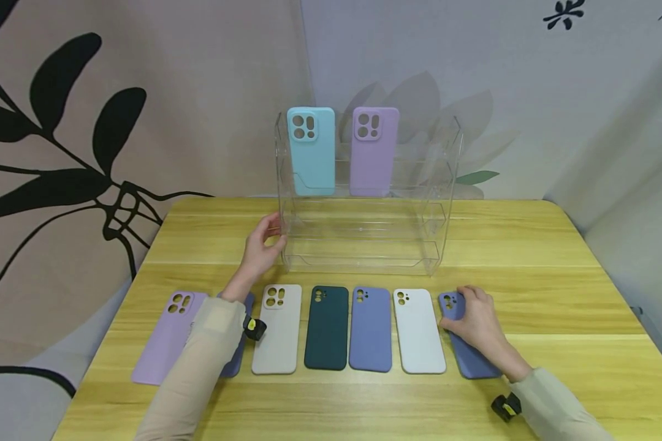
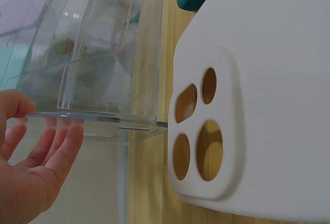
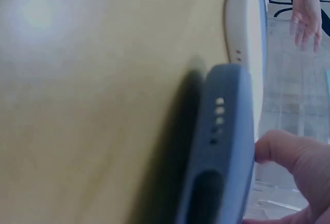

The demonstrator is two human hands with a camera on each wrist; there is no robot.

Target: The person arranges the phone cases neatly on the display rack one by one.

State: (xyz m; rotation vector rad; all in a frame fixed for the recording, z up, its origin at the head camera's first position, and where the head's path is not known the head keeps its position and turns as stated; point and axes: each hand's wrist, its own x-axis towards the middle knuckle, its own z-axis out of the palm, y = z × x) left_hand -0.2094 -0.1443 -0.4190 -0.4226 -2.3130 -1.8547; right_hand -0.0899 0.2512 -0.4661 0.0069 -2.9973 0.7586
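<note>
My left hand (image 1: 260, 250) is at the left side of a clear stepped display rack (image 1: 358, 264). In the left wrist view its thumb and fingers (image 2: 67, 149) pinch the side panel's edge from both faces. At the right end of the row my right hand (image 1: 479, 318) grips a blue phone case (image 1: 472, 359) near its camera holes, the thumb along its left edge. The right wrist view shows this case (image 3: 227, 126) edge-on, tilted, with a dark shadow beside it. A white phone case (image 1: 420, 334) lies just left of it.
On the rack's top tier stand a light blue case (image 1: 315, 159) and a lilac case (image 1: 376, 160). Along the wooden table (image 1: 364, 404) lie another blue case (image 1: 370, 331), a dark green one (image 1: 326, 331), an off-white one (image 1: 278, 343) and a lilac one (image 1: 162, 343). My left sleeve partly covers another blue case (image 1: 234, 361).
</note>
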